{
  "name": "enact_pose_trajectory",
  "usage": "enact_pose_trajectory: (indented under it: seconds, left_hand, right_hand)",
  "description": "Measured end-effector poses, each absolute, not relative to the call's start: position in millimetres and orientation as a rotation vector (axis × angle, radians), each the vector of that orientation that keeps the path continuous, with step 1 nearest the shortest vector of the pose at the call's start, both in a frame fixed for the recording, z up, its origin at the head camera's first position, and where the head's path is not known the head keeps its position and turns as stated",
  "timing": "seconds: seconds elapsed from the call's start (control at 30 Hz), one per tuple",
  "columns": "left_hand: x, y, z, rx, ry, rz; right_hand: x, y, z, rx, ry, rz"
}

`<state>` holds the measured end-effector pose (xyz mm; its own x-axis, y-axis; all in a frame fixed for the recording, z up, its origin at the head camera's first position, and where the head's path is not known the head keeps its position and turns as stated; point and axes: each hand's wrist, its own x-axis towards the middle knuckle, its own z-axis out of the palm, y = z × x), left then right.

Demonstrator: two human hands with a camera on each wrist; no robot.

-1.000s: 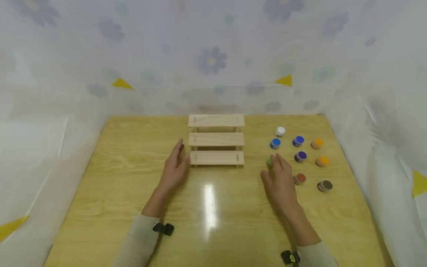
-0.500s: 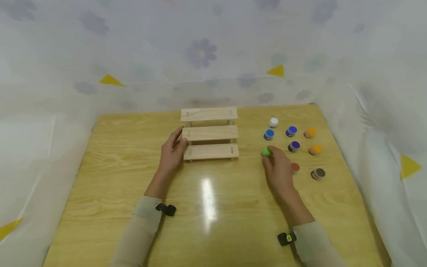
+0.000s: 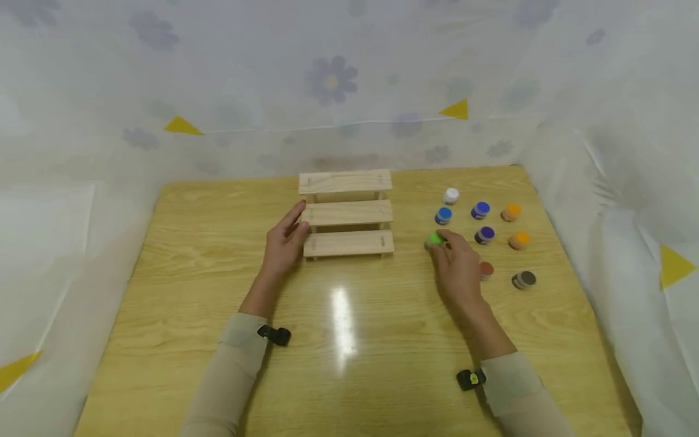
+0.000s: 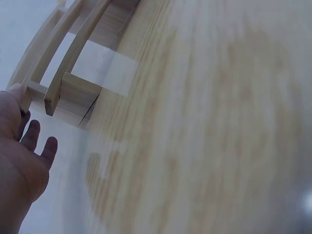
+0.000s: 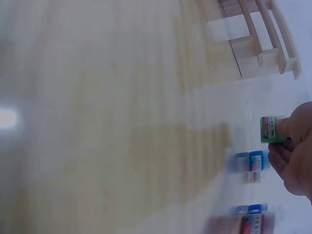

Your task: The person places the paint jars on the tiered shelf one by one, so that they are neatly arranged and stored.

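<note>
The right-wrist view shows a printed label [image 5: 268,127] on the green jar [image 3: 434,241], not discernible from the head. The right hand [image 3: 460,270] pinches this jar, lid up, right of the wooden rack [image 3: 348,244]. The rack's long axis runs left-right; the left hand [image 3: 283,246], fingers loosely parted, touches its left end. Other jars [image 3: 485,235] stand right; contents cannot be seen.

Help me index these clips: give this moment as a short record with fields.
Left hand: touching the left end of the wooden rack
Rack form: three stepped shelves
Right hand: pinching the green-lidded jar
Other jars: white, blue, purple, orange, red and dark, right of the rack
Surface: wood-grain table
</note>
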<state>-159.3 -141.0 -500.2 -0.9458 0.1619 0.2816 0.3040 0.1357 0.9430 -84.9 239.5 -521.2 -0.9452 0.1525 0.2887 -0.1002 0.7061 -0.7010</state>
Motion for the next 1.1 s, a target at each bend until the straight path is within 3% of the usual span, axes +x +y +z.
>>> enact_pose_trajectory:
  seconds: [0.27,0.63,1.1]
  left_hand:
    - [-158,-137,-504,-0.395,-2.287,-1.985]
    - [-159,-123,-502,-0.378,-2.293,-2.019]
    - [-169,-113,-503,-0.381,-2.294,-1.965]
  right_hand:
    - [-107,225,-489,0.33,-2.451,1.026]
    - [-155,189,-434,0.597,-2.483,1.066]
    - [-225,125,-410,0.867,-2.64,1.106]
